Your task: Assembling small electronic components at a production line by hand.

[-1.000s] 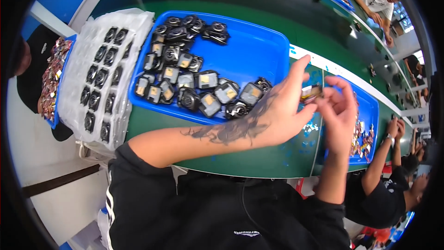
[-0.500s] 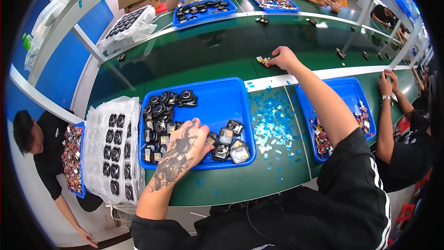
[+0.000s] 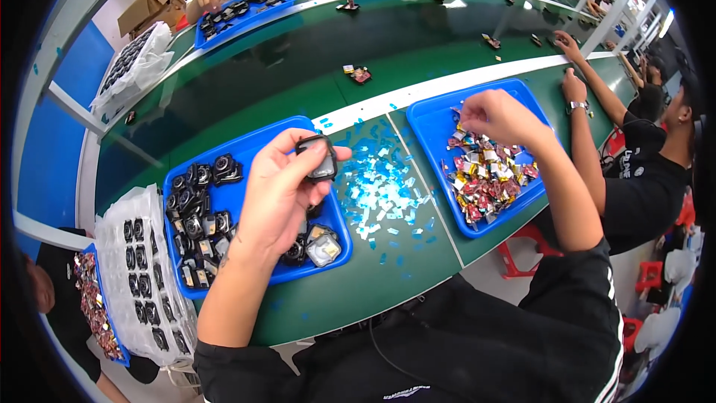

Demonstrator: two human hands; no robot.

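Above the left blue tray [image 3: 261, 140], the left hand [image 3: 274, 192] pinches one black module [image 3: 322, 162], thumb and fingers nearly closed around it. Over the right blue tray [image 3: 514, 95], the right hand [image 3: 498, 119] curls its fingers above small mixed parts [image 3: 486, 177]; whether it grips one, I cannot tell. The step seems to be picking a part, which calls for a light, exact pinch. Blue scraps [image 3: 382, 192] lie scattered on the green table [image 3: 421, 263]; co-workers are across and at right.
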